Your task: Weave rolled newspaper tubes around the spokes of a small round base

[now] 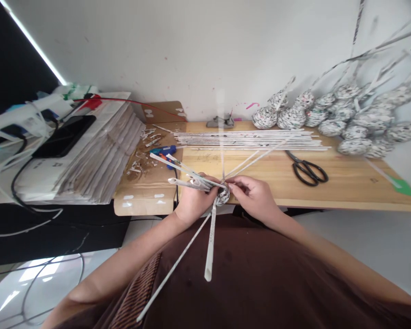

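Observation:
Close to my body, at the table's front edge, a small woven ball of rolled newspaper [223, 196] sits between my hands. Long paper tubes stick out from it in several directions, one thick tube [210, 246] pointing down over my lap. My left hand [197, 198] is closed around the ball's left side, along with a bunch of tubes. With thumb and fingers together, my right hand [251, 194] pinches at the ball's upper right, where the tubes meet. One upright tube above the ball is blurred by motion.
Behind my hands lies a row of paper tubes [246, 140]. Black-handled scissors [308, 171] rest to the right, and finished woven paper balls [356, 119] are heaped at the back right. On the left are a glue gun [164, 151], cardboard [147, 198], stacked newspapers [106, 155] and a phone [64, 135].

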Demonstrator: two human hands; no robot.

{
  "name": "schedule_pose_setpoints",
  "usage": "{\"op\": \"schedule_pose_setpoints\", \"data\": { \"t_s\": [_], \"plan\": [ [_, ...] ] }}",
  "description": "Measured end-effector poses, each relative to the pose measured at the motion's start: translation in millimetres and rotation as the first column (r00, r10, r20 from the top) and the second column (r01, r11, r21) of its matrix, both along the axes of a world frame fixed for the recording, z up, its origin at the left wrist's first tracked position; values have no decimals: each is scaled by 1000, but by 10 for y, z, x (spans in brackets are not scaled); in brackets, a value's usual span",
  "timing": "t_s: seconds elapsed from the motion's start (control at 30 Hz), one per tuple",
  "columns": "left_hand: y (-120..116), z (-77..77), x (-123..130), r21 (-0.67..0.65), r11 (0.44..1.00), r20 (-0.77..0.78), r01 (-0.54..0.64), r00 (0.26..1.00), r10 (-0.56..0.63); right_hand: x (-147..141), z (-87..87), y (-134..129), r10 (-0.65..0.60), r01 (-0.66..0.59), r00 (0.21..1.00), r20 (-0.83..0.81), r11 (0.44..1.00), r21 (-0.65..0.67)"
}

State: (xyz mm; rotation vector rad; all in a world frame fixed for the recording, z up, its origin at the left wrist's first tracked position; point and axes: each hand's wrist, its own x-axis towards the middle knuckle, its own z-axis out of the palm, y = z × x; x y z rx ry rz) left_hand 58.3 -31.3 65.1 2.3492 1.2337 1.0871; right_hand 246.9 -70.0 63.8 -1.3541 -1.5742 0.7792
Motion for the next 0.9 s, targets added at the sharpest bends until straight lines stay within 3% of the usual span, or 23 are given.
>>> {"op": "schedule_pose_setpoints", "data": {
  "t_s": [0.23, 0.47, 0.67, 0.77, 0.83, 0.9],
  "plan": [
    [-25, 36, 13, 8, 1000, -54, 28, 998, -28, -5, 91, 51, -4, 1, 988, 156, 1000, 20],
    [-24, 85, 37, 23, 999, -114, 26, 993, -23, -11, 175, 119, 89, -181, 904, 417, 966, 186],
    [-26, 70, 38, -16, 1000, -77, 13, 997, -14, -16, 228, 102, -9, -89, 821, 571, 986, 142],
    [-24, 60, 37, -10, 1000, -58, 16, 998, -16, -18, 145, 128, 15, -61, 900, 436, 994, 90],
    [-22, 47, 35, 11, 1000, -50, 28, 998, -27, -33, 49, 179, 43, -46, 978, 203, 999, 10],
    [-22, 30, 33, 37, 999, -46, 38, 998, -37, -57, -48, 236, 42, -45, 997, -57, 998, -50]
  ]
}}
